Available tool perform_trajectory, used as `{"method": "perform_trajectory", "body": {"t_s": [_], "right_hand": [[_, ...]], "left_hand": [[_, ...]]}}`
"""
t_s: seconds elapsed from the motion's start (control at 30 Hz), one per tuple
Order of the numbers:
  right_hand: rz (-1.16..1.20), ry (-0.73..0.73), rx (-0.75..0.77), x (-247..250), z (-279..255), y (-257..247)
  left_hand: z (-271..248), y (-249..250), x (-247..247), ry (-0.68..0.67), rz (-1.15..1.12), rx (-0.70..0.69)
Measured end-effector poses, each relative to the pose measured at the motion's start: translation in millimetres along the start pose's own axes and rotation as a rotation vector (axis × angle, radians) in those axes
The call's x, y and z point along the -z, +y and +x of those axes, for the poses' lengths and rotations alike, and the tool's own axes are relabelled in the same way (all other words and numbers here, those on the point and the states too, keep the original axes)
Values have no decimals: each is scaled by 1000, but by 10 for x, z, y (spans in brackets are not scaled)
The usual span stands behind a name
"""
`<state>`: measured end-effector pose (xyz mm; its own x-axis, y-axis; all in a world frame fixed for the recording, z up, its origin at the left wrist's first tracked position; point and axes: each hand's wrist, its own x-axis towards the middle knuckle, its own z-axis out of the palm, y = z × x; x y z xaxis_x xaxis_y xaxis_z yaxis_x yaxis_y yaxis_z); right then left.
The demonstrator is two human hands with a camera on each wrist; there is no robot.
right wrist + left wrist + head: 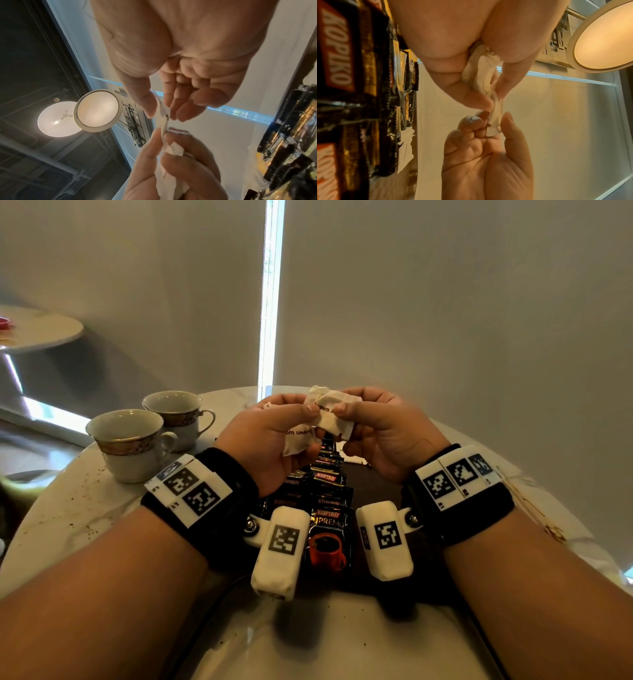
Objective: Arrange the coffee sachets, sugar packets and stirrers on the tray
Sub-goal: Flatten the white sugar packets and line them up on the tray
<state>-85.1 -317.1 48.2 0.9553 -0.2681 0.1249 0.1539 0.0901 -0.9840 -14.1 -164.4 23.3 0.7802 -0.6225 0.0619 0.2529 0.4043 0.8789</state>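
Note:
Both hands hover over the dark tray, close together. My left hand grips a small bunch of white sugar packets, seen between thumb and fingers in the left wrist view. My right hand pinches one crumpled packet of that bunch by its edge, thumb against fingertips. Black Kopiko coffee sachets lie overlapping in a row down the tray below the hands. Another sugar packet lies on the tray past the sachets. Thin wooden stirrers lie on the table to the right.
Two white cups with patterned bands stand on the round marble table at the left. A second small round table is at the far left. Blinds hang close behind the table.

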Motion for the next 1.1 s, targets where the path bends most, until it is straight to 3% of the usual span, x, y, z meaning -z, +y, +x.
{"method": "perform_trajectory", "body": {"t_s": [0.2, 0.37, 0.5, 0.7, 1.1], "right_hand": [[-84, 52, 2, 84, 61, 8], [53, 320, -64, 406, 285, 114], [73, 456, -229, 621, 425, 361], [-27, 429, -396, 717, 438, 610], [-125, 369, -464, 677, 398, 602]], "left_hand": [[21, -10, -1, 58, -51, -8], [33, 4, 19, 85, -126, 3], [34, 7, 24, 85, -143, 0], [33, 12, 33, 80, -127, -4], [17, 14, 26, 67, -131, 1]]}}
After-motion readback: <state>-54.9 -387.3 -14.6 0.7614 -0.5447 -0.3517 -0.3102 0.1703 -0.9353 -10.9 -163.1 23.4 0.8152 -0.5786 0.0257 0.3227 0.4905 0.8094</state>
